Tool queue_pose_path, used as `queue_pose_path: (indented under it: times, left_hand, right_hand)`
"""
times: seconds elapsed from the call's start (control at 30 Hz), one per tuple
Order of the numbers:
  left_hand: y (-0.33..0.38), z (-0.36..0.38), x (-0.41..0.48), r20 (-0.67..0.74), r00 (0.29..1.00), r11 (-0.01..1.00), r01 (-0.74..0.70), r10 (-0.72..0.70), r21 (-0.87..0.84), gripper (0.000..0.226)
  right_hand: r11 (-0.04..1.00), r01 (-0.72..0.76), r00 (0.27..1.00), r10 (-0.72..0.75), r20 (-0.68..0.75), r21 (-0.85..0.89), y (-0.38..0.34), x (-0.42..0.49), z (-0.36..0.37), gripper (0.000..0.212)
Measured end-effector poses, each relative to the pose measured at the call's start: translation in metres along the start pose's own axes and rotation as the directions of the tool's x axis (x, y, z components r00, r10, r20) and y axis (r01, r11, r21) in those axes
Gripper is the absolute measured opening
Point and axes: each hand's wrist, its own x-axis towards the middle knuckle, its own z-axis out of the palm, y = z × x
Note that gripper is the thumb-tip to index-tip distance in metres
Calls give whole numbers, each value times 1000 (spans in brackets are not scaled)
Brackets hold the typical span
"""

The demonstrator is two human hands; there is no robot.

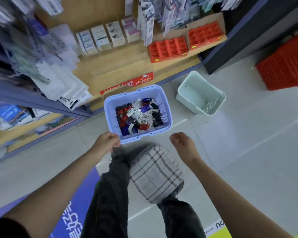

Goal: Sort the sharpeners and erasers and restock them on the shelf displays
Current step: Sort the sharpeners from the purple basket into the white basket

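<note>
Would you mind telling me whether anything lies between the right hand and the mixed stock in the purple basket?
Nothing visible does. The right hand hovers empty beside the purple basket, whose top is open, leaving the sharpeners and erasers exposed. The left hand grips the near-left rim.

Black short sleeve, dark grey trousers, bare forearms.
</note>
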Motion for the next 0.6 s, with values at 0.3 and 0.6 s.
queue_pose_path:
  times: [0.3, 0.6]
  left_hand:
    - [-70, -14, 116, -148, 989, 998, -23, 15, -53, 7]
    - [-116, -4, 309, -519, 854, 992, -16, -50, -122, 57]
  right_hand:
    - [894, 100, 991, -52, 120, -437, -2, 160, 29, 24]
    - [881, 22, 995, -68, -79, -473, 70, 342, 74, 58]
